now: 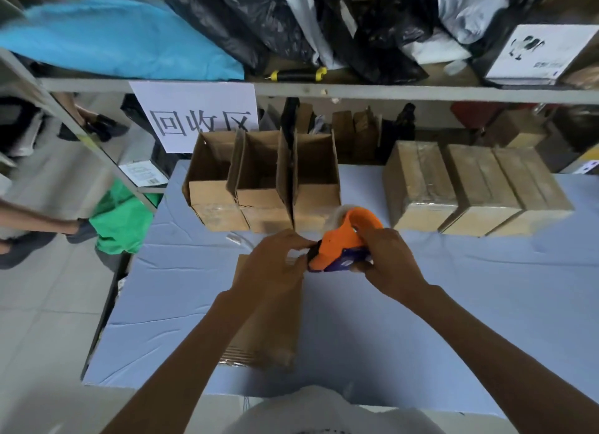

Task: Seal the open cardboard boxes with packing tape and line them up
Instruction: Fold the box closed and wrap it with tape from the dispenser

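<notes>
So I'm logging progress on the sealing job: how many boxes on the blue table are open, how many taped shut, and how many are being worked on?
Open boxes, back left row: 3
Taped boxes, back right row: 3
Box under the hands, by the tape dispenser: 1
Total: 7

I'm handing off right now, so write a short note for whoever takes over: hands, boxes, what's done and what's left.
Right hand grips the orange tape dispenser. Left hand fingers pinch at the dispenser's front end, probably the tape end.
Both are over a box lying near the table's front edge, partly under the left forearm.
Done: three sealed boxes lined up at the back right.
Left: tape the near box and add it to the row, then seal the three open boxes at the back left.
</notes>
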Action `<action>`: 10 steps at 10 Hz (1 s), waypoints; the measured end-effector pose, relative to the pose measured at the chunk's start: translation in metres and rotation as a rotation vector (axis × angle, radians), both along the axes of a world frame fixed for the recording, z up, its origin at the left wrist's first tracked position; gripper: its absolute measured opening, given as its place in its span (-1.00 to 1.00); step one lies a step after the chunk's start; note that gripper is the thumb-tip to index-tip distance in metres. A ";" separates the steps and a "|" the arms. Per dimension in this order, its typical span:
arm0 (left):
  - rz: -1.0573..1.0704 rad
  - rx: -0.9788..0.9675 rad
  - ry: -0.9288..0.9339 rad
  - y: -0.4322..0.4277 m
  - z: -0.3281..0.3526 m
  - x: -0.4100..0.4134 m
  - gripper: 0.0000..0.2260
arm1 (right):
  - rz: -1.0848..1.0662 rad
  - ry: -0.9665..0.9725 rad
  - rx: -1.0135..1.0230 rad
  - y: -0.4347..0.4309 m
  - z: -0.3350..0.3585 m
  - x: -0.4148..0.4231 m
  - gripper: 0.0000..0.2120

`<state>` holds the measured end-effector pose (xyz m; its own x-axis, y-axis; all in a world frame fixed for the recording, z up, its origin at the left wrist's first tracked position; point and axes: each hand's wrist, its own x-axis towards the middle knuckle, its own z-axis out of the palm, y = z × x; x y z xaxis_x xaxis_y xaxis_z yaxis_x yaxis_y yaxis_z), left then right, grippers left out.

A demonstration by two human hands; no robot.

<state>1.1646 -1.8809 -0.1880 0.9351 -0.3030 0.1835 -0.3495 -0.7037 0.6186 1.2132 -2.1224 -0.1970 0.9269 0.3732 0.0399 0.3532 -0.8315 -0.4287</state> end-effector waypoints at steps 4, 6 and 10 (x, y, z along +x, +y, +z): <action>0.259 -0.300 0.333 -0.032 -0.016 0.027 -0.87 | 0.172 0.406 0.243 -0.024 -0.004 0.030 -0.53; 0.499 -0.417 0.488 -0.029 -0.023 0.041 -0.86 | 0.112 0.290 0.076 -0.011 -0.007 0.036 -0.36; 0.656 -0.232 0.486 -0.001 -0.030 0.057 -0.82 | 0.086 0.354 -0.027 -0.028 -0.009 0.058 -0.21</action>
<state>1.2218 -1.8818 -0.2184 0.8995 0.3237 -0.2934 0.4268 -0.5081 0.7481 1.2715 -2.1502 -0.2064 0.8467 0.4466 -0.2892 0.2556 -0.8182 -0.5151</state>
